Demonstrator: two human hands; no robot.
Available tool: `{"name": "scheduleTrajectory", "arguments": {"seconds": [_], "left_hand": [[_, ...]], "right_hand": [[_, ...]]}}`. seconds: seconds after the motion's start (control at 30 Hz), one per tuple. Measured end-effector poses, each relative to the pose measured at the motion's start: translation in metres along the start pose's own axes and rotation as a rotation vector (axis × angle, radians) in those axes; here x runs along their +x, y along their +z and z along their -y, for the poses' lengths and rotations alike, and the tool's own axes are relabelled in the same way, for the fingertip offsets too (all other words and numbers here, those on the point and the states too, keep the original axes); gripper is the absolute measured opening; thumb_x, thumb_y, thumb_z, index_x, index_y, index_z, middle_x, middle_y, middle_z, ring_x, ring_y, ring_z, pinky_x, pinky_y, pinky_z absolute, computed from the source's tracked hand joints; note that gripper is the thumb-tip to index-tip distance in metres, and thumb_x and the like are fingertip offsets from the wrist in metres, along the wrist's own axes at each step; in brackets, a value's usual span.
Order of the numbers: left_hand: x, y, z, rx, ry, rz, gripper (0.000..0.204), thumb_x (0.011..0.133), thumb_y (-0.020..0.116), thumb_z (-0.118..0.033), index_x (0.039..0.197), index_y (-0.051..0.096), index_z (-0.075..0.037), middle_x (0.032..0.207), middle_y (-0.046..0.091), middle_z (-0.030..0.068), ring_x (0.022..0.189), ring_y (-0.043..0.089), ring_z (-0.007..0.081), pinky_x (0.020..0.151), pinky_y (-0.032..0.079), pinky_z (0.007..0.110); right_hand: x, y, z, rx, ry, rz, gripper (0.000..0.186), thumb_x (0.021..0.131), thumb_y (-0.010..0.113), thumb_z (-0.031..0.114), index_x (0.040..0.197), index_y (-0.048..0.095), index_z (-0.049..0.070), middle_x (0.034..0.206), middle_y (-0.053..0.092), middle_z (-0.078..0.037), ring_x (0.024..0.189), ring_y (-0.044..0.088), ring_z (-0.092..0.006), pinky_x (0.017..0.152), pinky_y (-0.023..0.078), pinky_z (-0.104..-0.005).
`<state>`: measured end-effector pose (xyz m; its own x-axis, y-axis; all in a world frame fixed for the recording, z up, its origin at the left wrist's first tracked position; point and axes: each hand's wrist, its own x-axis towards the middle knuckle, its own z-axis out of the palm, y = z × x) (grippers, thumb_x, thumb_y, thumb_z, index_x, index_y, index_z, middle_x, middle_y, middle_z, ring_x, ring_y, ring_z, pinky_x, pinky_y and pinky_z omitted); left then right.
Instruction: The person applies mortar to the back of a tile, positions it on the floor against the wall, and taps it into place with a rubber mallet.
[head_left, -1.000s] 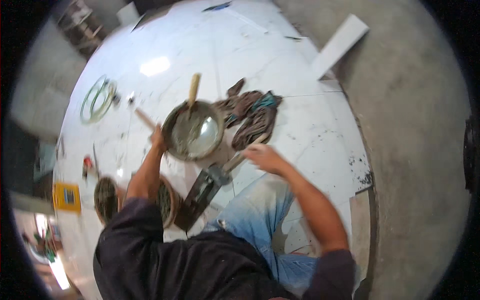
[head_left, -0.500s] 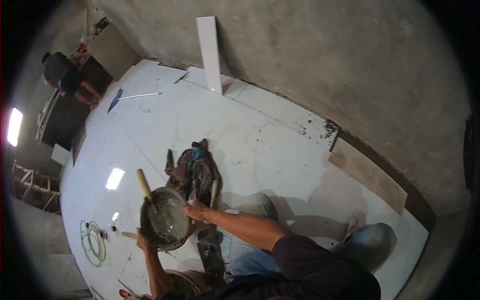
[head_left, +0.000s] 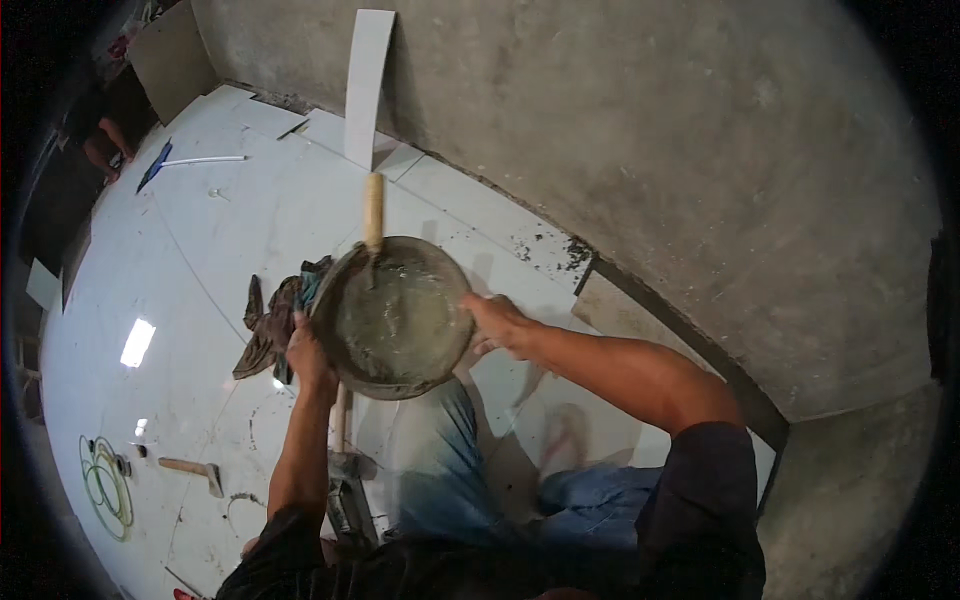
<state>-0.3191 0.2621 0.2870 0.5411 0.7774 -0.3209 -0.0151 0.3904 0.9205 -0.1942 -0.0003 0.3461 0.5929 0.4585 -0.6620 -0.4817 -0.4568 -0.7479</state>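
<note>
One left hand and one right hand have their fingers gripping opposite sides of a bowl near the knee, maybe so its wet mix won't spill. A wooden handle pokes out, probably for easy grabbing.

Floor: pale, glossy tiles. Wall: bare grey concrete, with one narrow white board leaning against it. Upper left: blue-headed tool with white pole, lying flat; beyond it, a second person, partly in shadow. Lower left: coiled green hose, wooden-handled hammer-like tool to its right. Dark grit noted on tiles near the wall base
</note>
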Motion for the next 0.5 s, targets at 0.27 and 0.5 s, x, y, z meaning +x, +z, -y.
{"name": "scheduleTrajectory", "arguments": {"seconds": [0.27, 0.5], "left_hand": [[-0.003, 0.126, 0.105, -0.073, 0.023, 0.101, 0.050, 0.094, 0.048, -0.046, 0.077, 0.057, 0.000, 0.067, 0.054, 0.0028, 0.059, 0.044, 0.0123, 0.053, 0.039, 0.029], [-0.018, 0.141, 0.143, 0.102, 0.015, 0.086, 0.055, 0.094, 0.045, -0.050, 0.072, 0.053, 0.000, 0.067, 0.049, 0.0024, 0.062, 0.042, 0.0118, 0.056, 0.038, 0.029]], "right_hand": [[0.025, -0.121, -0.067, 0.051, 0.025, -0.264, 0.053, 0.082, 0.052, 0.042, 0.114, 0.053, 0.000, 0.095, 0.060, -0.011, 0.073, 0.058, -0.0204, 0.060, 0.048, -0.0310], [0.037, -0.154, -0.110, 0.130, 0.094, -0.376, 0.049, 0.082, 0.055, 0.041, 0.111, 0.054, 0.002, 0.094, 0.057, -0.009, 0.073, 0.057, -0.0199, 0.059, 0.048, -0.0330]]}}
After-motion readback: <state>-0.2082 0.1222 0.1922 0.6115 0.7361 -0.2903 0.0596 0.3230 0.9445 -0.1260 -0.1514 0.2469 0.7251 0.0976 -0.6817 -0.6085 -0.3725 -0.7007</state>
